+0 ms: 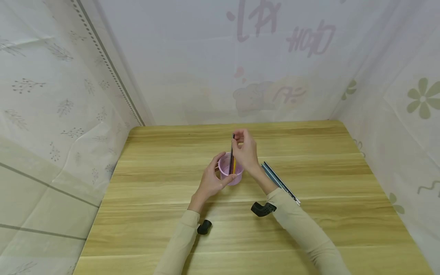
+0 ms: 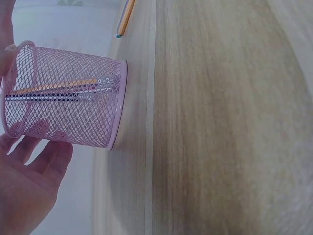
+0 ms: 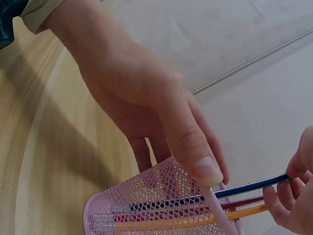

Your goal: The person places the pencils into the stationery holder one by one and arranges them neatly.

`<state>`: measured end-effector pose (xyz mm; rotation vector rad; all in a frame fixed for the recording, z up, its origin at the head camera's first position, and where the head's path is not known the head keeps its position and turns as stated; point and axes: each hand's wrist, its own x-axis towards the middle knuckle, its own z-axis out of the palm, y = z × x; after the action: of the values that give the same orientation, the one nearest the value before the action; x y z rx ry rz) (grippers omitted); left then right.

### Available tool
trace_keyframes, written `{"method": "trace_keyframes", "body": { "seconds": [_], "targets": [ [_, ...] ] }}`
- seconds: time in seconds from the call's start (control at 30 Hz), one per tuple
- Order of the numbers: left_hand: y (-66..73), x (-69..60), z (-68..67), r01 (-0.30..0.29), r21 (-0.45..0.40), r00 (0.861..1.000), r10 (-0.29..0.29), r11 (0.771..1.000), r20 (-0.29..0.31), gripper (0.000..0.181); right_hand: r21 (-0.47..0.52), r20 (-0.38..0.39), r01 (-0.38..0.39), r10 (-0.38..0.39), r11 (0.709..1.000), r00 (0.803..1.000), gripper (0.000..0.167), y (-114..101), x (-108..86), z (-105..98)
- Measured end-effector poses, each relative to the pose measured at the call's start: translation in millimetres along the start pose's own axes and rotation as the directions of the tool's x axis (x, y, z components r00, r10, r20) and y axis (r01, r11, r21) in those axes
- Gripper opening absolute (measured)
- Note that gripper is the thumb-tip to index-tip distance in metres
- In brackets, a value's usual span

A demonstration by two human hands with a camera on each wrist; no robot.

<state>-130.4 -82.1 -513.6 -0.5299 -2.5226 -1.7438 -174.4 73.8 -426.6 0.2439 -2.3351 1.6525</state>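
Note:
A pink mesh pen cup (image 1: 231,180) stands on the wooden table, with several slim pencils (image 3: 244,188) inside it, in dark blue, red and yellow. My left hand (image 1: 210,179) holds the cup around its side, thumb near the rim and fingers on the far side. With its thumb and fingers, my right hand (image 1: 245,151) pinches the upper ends of the pencils above the rim. Through the mesh in the left wrist view, their lower ends reach close to the base of the cup (image 2: 73,117).
More slim pencils (image 1: 280,183), bluish, dark and white, lie slanted on the table by my right forearm. One orange stick (image 2: 126,18) shows at the top of the left wrist view. Patterned cloth walls (image 1: 206,76) border the table's back and sides.

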Motion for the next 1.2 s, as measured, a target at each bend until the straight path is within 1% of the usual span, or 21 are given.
{"method": "trace_keyframes", "body": {
  "seconds": [0.13,0.23,0.33,0.5,0.73,0.87,1.03,1.1,1.2],
  "targets": [
    [-0.2,0.4,-0.3,0.0,0.005,1.0,0.0,1.0,-0.007,0.088,-0.007,0.006,0.012,-0.012,1.0,1.0,0.026,4.4,-1.6,0.2],
    [-0.5,0.8,-0.2,-0.004,0.011,1.0,0.004,1.0,-0.011,0.088,-0.033,0.023,0.014,-0.013,0.999,1.0,0.026,7.5,-2.3,-0.3],
    [-0.2,0.9,-0.2,-0.006,0.007,1.0,0.006,1.0,-0.011,0.088,-0.046,0.04,0.003,-0.001,0.999,0.999,0.026,9.4,-2.6,-1.6],
    [-0.3,0.8,0.1,-0.008,-0.004,1.0,0.008,1.0,-0.009,0.088,-0.06,0.042,-0.02,0.022,0.998,0.999,0.024,11.4,-1.8,-7.2],
    [-1.1,1.7,0.6,-0.017,-0.012,1.0,0.017,1.0,-0.013,0.088,-0.079,0.035,-0.021,0.023,0.997,0.999,0.024,19.3,0.9,-24.4],
    [-0.9,1.6,1.2,-0.007,-0.031,1.0,0.006,1.0,-0.016,0.089,-0.09,0.028,-0.029,0.031,0.996,0.999,0.023,25.2,2.0,-36.5],
    [0.3,0.9,2.2,-0.009,-0.06,1.0,0.008,0.998,-0.025,0.09,-0.115,0.015,-0.035,0.037,0.993,0.999,0.023,35.5,2.4,-50.5],
    [1.3,1.0,2.3,-0.004,-0.064,1.0,0.003,0.998,-0.019,0.09,-0.127,0.008,-0.044,0.045,0.991,0.999,0.023,40.4,2.1,-55.6],
    [18.4,-1.5,-2.1,-0.003,-0.061,1.0,0.002,0.998,-0.005,0.087,-0.146,0.003,-0.058,0.059,0.988,0.998,0.022,47.4,0.4,-63.2]
  ]
}}
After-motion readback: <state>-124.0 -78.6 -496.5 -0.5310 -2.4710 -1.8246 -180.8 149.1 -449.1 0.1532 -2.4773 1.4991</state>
